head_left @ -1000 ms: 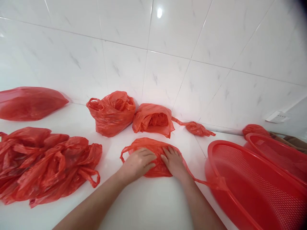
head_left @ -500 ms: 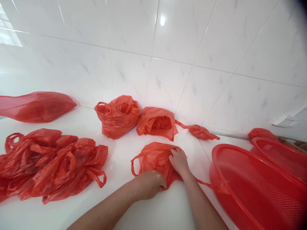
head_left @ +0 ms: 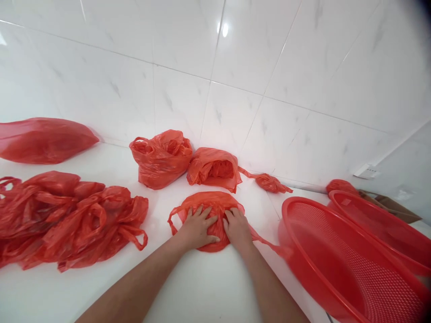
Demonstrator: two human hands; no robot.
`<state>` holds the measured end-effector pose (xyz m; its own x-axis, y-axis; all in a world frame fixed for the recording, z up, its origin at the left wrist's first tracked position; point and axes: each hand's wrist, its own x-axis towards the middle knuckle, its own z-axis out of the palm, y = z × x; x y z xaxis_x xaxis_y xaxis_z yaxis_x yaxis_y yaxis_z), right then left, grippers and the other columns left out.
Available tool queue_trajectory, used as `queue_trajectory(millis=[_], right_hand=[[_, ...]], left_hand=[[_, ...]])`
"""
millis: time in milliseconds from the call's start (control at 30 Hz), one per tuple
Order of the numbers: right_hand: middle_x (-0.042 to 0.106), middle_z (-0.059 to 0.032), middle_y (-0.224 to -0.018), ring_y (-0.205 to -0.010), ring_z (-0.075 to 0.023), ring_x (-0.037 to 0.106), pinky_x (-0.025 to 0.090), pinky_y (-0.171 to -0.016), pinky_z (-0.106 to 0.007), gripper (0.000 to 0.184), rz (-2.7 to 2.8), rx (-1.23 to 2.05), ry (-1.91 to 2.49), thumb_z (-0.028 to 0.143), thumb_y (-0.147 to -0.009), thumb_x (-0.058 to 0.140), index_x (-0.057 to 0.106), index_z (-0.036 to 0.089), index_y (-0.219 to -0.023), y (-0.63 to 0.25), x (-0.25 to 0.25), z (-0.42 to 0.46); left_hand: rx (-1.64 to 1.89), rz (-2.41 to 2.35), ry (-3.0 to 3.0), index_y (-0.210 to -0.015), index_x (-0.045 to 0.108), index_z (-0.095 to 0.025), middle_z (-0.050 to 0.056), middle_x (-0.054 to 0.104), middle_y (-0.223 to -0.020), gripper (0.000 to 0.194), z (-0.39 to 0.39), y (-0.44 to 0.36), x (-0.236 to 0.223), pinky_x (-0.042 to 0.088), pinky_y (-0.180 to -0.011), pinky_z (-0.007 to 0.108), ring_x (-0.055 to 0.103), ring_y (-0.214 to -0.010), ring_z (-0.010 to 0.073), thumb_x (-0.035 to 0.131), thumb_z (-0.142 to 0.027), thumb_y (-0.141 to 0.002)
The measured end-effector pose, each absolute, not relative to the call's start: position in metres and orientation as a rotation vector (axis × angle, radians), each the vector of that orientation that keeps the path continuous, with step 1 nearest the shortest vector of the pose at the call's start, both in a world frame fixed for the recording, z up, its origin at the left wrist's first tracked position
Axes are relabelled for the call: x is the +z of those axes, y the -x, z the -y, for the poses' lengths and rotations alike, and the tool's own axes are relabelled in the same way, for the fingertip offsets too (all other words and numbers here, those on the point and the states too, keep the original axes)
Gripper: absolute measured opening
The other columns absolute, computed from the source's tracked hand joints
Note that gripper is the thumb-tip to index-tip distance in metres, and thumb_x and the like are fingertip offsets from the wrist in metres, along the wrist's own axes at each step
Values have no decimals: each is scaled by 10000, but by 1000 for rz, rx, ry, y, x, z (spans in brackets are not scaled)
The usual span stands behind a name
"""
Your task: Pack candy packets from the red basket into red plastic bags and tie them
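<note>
A red plastic bag (head_left: 210,199) lies bunched on the white table in front of me. My left hand (head_left: 198,226) presses on its left part with the fingers spread. Close beside it, my right hand (head_left: 235,224) rests on the right part, fingers stretched forward over the plastic. One handle loop sticks out at the bag's left, and a twisted strip of red plastic runs from its right side to the basket. What lies inside the bag is hidden.
To the left is a pile of crumpled red bags (head_left: 77,220). Along the tiled wall stand a stuffed bag (head_left: 163,159), an open-mouthed bag (head_left: 215,168), a small knotted bag (head_left: 271,183) and a long bag (head_left: 47,141). Red perforated baskets (head_left: 323,251) fill the right side.
My left hand has gone from a curled grip at the bag's near edge to lying spread on top. My right hand has shifted nearer it, and the bag looks flatter and rounder.
</note>
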<state>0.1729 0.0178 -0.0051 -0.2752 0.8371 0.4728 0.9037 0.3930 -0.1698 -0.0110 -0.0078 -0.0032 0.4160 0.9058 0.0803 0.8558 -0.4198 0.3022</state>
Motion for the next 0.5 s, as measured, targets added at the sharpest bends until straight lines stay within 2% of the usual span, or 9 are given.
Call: queue_trajectory(millis=[100,200,267,333,433,500], right_hand=[[551,-127,-1238,-1147,-264,490,418,-970,-422,375,2163,-139,1452,252,-857,504,583,161,-1212,-178,-4,-2],[508,-107,-1312,-1224,-259,439,369,-1028,-446,382,2045,-101,1430,284,-882,461,566,198,-1239,-191,4,38],[529,-100,-1290,-1224,-261,444,363,-1033,-455,341,1946,-23,1455,297,-888,444,616,225,-1174,-202,5,81],[588,-91,-1215,-1187,-267,483,380,-1021,-451,268,1840,122,1465,304,-871,477,687,260,-1031,-217,-3,128],[645,-95,-1088,-1056,-273,572,443,-955,-408,140,1459,268,1465,340,-774,623,730,276,-837,-250,-23,190],[666,-92,-1027,-1015,-281,592,474,-913,-369,204,1141,295,1496,379,-640,741,727,260,-806,-280,-30,219]], left_hand=[[338,-1554,-2433,-1374,422,-307,110,256,-1531,789,6,15,-3,110,-1075,648,152,-1400,403,508,-720,-708],[369,-1540,-2434,-1355,451,-294,126,276,-1521,772,7,17,0,128,-1072,644,171,-1394,406,552,-692,-701],[470,-1513,-2469,-1346,458,-271,146,337,-1487,719,9,18,4,169,-1064,634,240,-1372,394,599,-605,-726],[641,-1440,-2537,-1327,473,-228,144,442,-1412,590,13,20,9,218,-1067,579,361,-1314,345,575,-479,-803],[892,-1300,-2618,-1242,531,-150,94,563,-1254,386,21,20,19,322,-1030,428,499,-1163,242,367,-300,-927],[954,-1206,-2645,-1151,580,-122,65,606,-1134,381,27,18,24,383,-961,345,537,-1062,202,288,-246,-939]])
